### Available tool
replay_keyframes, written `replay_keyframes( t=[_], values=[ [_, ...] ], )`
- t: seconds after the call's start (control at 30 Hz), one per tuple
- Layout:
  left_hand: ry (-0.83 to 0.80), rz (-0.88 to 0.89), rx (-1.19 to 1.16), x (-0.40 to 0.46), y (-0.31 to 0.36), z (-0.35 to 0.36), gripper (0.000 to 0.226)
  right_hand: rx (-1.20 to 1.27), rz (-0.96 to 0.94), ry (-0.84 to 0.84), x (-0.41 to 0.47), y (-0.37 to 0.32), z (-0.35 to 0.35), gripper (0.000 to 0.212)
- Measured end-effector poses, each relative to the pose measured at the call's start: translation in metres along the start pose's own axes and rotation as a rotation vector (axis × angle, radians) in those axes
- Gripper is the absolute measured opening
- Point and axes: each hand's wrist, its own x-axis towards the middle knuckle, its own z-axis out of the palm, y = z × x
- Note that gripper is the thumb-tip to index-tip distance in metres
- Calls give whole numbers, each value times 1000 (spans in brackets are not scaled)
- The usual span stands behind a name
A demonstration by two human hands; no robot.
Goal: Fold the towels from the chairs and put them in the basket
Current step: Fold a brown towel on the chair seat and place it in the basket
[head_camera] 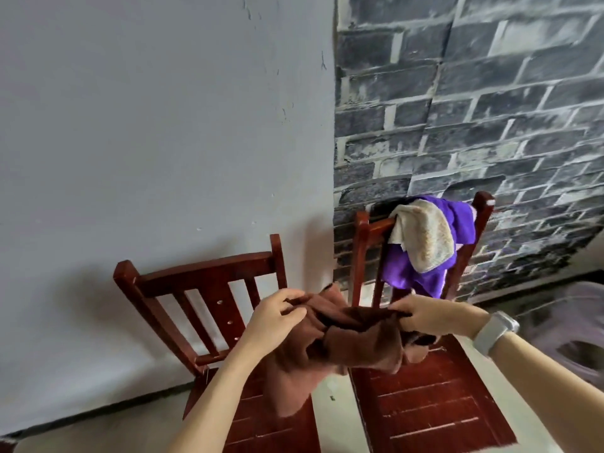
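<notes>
A brown towel [353,344] hangs bunched in the air between two red wooden chairs. My left hand [274,317] pinches its upper left edge, and my right hand [431,317], with a white watch on the wrist, grips its upper right edge. The towel's lower part droops over the seat of the left chair [202,289]. On the backrest of the right chair [362,243] hang a cream towel [421,237] and, under it, a purple towel [405,273]. No basket is in view.
Both chairs stand against the wall, grey plaster on the left and brick-pattern paper [474,109] on the right. A pale round stool-like thing [568,325] sits at the right edge. A strip of light floor [333,410] runs between the chairs.
</notes>
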Motion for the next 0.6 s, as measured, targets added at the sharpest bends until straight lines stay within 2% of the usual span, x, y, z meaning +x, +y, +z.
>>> replay_keyframes(
  t=[0.03, 0.07, 0.2, 0.3, 0.4, 0.5, 0.6],
  values=[
    [-8, 18, 73, -4, 2, 3, 27, -17, 14, -35, -9, 10, 2, 13],
    [21, 33, 121, -7, 5, 6, 22, 8, 13, 13, -18, 17, 3, 11],
    [278, 47, 122, -10, 20, 16, 11, 192, 80, 483, -45, 47, 8, 6],
    [329, 37, 13, -6, 32, 21, 9, 211, 196, 660, -59, 66, 17, 9],
    [230, -13, -118, -2, 43, 27, 9, 254, 252, 765, -69, 75, 20, 13],
    [93, -88, -497, 0, 54, 31, 18, 152, 276, 933, -74, 78, 20, 22],
    [-64, -328, -751, 0, 53, 33, 16, 46, 306, 1009, -78, 65, 19, 27]
  ],
)
